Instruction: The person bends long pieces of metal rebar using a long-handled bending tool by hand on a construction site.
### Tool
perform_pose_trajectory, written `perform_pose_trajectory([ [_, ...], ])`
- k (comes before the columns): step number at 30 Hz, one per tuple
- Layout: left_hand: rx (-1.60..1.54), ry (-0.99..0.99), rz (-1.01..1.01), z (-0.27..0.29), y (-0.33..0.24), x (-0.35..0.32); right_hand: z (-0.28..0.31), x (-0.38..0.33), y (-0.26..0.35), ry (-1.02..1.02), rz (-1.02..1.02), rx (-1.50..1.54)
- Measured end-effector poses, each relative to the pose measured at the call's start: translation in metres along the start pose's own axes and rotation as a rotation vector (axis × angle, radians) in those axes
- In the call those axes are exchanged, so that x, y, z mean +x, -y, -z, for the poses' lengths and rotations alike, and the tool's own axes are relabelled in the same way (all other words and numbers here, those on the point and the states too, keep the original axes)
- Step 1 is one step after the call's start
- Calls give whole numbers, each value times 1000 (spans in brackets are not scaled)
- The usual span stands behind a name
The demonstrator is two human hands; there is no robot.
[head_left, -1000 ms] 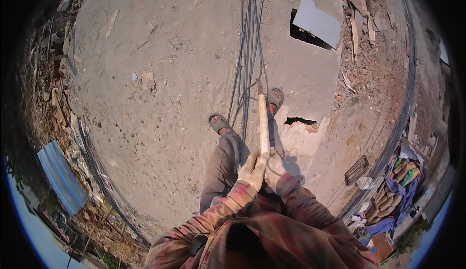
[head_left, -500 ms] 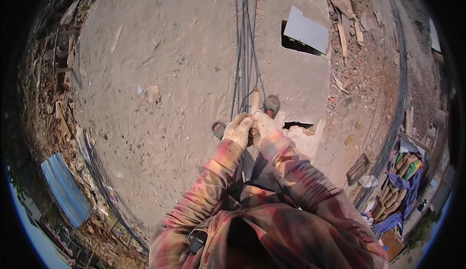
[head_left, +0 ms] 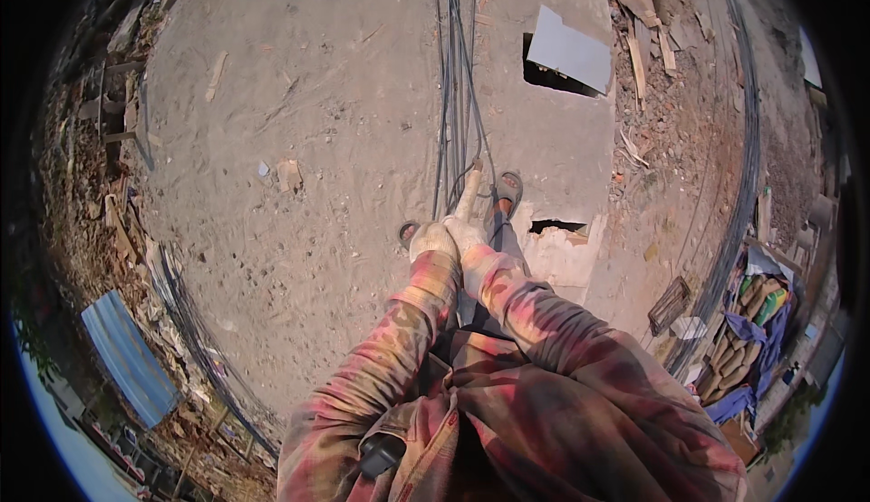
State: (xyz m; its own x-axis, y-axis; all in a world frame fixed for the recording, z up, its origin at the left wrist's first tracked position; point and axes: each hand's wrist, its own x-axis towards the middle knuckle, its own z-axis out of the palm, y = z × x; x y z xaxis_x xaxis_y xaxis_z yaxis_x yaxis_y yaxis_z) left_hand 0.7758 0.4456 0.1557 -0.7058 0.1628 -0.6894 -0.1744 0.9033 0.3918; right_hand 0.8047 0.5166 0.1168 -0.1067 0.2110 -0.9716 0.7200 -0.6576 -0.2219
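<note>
My left hand (head_left: 434, 240) and my right hand (head_left: 466, 234), both in pale work gloves, are closed and pressed together in front of me. A pale, stick-like handle (head_left: 468, 192) with a dark tip juts forward from my right hand. What my left hand grips is hidden by the glove. Long, thin dark metal rods (head_left: 449, 94) lie on the ground, running away from me; their near ends reach close to my gloves. I cannot tell whether the gloves touch them. My sandalled feet show on either side, the right foot (head_left: 509, 192) more fully.
A grey sheet (head_left: 569, 52) partly covers a dark hole in the concrete (head_left: 317, 94). A smaller broken hole (head_left: 557, 227) lies near my right foot. Rubble and wood scraps (head_left: 639, 58) line the right side. A bundle of long rods (head_left: 750, 130) and filled sacks (head_left: 729, 362) lie farther right.
My hands have drawn together and slightly back toward me, and the handle now slants more to the right. The round brownish thing seen between the gloves is now hidden.
</note>
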Motion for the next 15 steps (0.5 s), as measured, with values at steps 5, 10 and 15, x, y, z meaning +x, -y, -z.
perform_pose_trajectory([
  [5,-642,45,566,-12,-18,-16,25,9,-24,23,25,34],
  [10,-317,161,549,-20,-27,-24,50,13,-58,23,66,129],
  [15,-660,38,945,-51,21,-67,60,15,-131,-134,182,-585],
])
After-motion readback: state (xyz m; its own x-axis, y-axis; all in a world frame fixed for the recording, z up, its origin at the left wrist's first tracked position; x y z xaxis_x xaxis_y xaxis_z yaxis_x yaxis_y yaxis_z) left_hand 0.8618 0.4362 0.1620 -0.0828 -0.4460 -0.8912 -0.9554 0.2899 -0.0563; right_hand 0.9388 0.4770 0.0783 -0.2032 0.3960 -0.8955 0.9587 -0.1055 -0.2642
